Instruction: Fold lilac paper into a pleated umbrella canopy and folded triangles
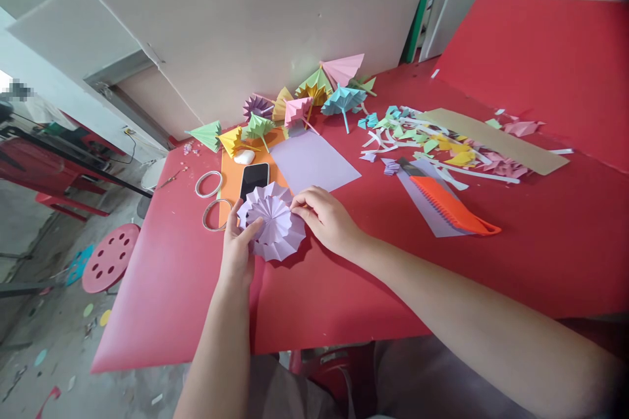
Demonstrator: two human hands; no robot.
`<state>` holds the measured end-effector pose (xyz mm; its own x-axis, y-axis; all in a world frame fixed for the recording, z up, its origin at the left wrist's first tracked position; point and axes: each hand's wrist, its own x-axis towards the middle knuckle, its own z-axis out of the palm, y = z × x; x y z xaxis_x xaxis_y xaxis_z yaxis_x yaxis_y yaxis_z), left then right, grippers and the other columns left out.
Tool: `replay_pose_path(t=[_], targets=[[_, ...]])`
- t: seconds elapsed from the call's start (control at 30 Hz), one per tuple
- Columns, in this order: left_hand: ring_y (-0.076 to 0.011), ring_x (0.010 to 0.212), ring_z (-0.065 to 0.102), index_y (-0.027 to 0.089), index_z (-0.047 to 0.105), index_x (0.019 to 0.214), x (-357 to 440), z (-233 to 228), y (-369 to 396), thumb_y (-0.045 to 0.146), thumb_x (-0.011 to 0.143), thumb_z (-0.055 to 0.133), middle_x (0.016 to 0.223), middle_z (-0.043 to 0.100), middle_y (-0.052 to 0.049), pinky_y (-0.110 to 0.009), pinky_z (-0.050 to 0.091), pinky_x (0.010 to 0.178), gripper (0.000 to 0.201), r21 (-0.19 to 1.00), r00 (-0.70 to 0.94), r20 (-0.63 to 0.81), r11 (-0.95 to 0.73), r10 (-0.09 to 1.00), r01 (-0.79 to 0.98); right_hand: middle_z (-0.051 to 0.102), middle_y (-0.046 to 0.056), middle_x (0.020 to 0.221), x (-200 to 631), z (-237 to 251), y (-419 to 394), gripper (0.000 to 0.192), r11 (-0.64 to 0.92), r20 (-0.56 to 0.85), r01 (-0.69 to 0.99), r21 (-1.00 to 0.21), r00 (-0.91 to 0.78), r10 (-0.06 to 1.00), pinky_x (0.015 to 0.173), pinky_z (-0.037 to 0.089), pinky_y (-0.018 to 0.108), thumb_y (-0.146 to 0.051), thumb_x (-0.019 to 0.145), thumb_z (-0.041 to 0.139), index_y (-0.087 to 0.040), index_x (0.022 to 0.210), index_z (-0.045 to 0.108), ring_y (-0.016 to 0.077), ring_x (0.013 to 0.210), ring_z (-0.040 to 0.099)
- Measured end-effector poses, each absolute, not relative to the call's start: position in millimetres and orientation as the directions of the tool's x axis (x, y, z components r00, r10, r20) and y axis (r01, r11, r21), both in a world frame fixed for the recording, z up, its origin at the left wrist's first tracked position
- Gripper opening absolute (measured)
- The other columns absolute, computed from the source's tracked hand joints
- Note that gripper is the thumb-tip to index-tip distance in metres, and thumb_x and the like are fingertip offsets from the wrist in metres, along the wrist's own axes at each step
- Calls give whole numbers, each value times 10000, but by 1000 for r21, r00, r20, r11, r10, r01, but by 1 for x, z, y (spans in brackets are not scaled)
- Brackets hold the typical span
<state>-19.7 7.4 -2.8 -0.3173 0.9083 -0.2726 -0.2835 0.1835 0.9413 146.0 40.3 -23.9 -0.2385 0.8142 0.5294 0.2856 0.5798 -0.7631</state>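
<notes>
A pleated lilac paper rosette [271, 219], fanned into a round with a smaller layer on a larger one, is held above the red table. My left hand [240, 236] grips its left side, thumb on top and fingers behind. At the right edge, my right hand [322, 216] pinches the pleats between thumb and fingertips. Just behind the rosette lies a black phone [254, 178], partly covered by it. A flat lilac sheet [314, 160] rests beyond my right hand.
Several folded paper umbrellas [344, 101] stand along the table's back. Two tape rolls [209, 184] lie left of the phone, near orange paper [226, 170]. An orange-handled saw-like cutter [447, 200] lies on a lilac strip [430, 213], before paper scraps [457, 154] and a tan strip [496, 141].
</notes>
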Motion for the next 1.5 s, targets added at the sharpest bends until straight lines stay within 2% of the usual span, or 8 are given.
replay_pose_path(t=[0.13,0.33,0.57,0.67,0.97,1.17,1.33,1.5], targets=[[-110,686,606,235,510,1207,-21,-4,7,191,566,778,888,626,-3,-205,460,619,696,929,-299,-289,191,909,-319,594,12,738,146,-24,40,138,541,511,232,-808,-180,840,677,486,283,-144,840,512,-219,747,582,148,734,588],[-139,758,618,243,552,1139,-24,-8,9,195,560,790,959,628,-18,-231,469,668,627,916,-292,-294,180,910,-358,644,10,808,146,-27,41,194,498,474,120,-859,-181,862,705,529,292,-125,821,523,-256,882,654,146,741,642],[-89,555,574,232,505,1223,-25,-6,8,207,557,787,766,630,17,-196,427,535,724,927,-299,-282,179,912,-329,680,-11,759,148,-22,39,180,476,465,102,-873,-118,877,660,543,264,-102,789,550,-246,802,658,134,688,657],[-79,534,565,232,488,1248,-24,-5,7,201,556,789,762,631,19,-190,421,519,755,926,-279,-269,167,922,-339,698,-14,774,150,-20,39,165,462,456,85,-883,-85,886,646,551,259,-115,783,560,-248,791,658,137,680,668],[-164,776,645,261,516,1235,-26,-8,8,283,575,797,975,655,-39,-244,472,675,718,956,-338,-170,73,926,-283,696,-4,796,148,-21,39,159,471,464,99,-876,-85,882,644,552,267,-146,815,520,-246,830,643,140,683,672],[-204,945,620,219,605,1101,-23,-3,7,407,689,672,1071,636,-62,-253,477,722,458,917,-330,-211,69,920,-392,659,13,816,150,-22,40,212,482,477,183,-857,-73,876,672,545,289,-149,838,480,-259,883,655,146,730,643],[-135,686,625,219,579,1124,-25,-1,7,387,670,662,884,644,-24,-201,423,537,491,918,-326,-231,94,917,-386,644,22,832,150,-23,42,306,506,503,246,-827,-80,861,709,533,324,-102,818,469,-282,992,645,167,794,618],[-130,611,609,222,587,1105,-25,-2,8,388,666,654,786,636,-9,-221,435,541,474,919,-347,-237,94,907,-384,626,20,834,151,-23,44,336,466,460,197,-863,-77,884,687,530,304,-71,790,456,-262,998,638,158,802,610]])
